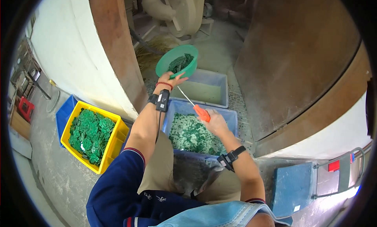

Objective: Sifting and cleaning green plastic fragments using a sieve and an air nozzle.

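Note:
My left hand (pixel 172 78) grips the near rim of a green plastic basin (pixel 163 64). The basin tilts a little, and dark green pieces (pixel 180 63) lie in it. In my right hand (pixel 216 123) is an orange-handled screwdriver (pixel 202 113); its thin metal shaft points up and left toward the basin. Below both hands stands a pale blue tub (pixel 234 121) with many small green pieces (pixel 196 132) in it, some scattered over a whitish layer. Just behind it, partly under the basin, sits a grey-blue tub (pixel 224 85) with cloudy pale liquid.
A yellow crate (pixel 118 118) heaped with flat green pieces stands on the left, against a blue crate (pixel 64 115). Brown panels (pixel 290 66) flank the opening on both sides. Farther back is a dusty blower-like machine (pixel 188 15). A blue platform trolley (pixel 294 187) stands at right.

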Tool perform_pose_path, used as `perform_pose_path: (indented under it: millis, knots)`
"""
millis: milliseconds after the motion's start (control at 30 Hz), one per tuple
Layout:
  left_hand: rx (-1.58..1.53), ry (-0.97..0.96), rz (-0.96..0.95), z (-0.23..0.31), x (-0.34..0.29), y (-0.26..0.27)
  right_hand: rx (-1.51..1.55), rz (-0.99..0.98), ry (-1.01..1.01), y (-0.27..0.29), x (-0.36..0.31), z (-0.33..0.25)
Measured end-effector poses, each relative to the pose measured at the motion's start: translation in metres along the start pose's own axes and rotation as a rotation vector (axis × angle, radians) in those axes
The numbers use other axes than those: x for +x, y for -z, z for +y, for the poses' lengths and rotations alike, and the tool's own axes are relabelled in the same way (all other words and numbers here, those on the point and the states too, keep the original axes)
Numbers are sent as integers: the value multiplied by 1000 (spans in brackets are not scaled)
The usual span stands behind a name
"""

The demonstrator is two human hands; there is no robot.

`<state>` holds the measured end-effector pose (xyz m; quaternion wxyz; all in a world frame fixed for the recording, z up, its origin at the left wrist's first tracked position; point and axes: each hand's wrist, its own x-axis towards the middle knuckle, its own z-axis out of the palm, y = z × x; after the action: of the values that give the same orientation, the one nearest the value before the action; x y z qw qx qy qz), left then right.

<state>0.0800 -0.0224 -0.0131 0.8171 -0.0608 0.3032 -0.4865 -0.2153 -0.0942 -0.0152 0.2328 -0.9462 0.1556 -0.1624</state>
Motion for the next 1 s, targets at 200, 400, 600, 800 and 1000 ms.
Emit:
perform_pose_path:
  millis: [200,400,600,800,1000]
  knots:
    - [289,-77,-119,6,4,12,8,-58,-208,-3,22,25]
    - [354,-62,-38,4,16,15,113,126,-279,1,33,51]
    - [813,-192,-193,1,31,27,73,156,-434,10,44,70]
    - [1024,-384,-73,-18,27,39,80,229,-522,17,58,82]
    - [1108,-377,-64,-43,13,50,44,200,-544,15,67,66]
